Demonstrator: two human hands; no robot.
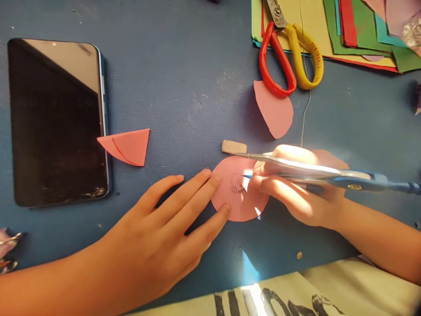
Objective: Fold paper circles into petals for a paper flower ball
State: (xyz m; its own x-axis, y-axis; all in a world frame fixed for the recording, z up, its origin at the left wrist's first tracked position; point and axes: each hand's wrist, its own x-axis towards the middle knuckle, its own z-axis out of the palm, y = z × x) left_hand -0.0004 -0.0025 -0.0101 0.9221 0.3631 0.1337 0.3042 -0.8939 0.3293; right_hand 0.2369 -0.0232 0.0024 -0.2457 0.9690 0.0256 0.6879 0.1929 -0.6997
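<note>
One pink paper disc (pixel 237 197), small ink doodle, pinned by flat left hand (pixel 158 239); right hand (pixel 296 188) grips pen (pixel 247 176).

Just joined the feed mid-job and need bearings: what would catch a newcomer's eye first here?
At centre, the right hand draws with a pen on a pink paper circle, which the left hand pins flat on the blue table. Blue-handled scissors lie across the right hand. A dark phone lies at far left, and red-and-yellow scissors rest on a stack of coloured paper at top right.
</note>
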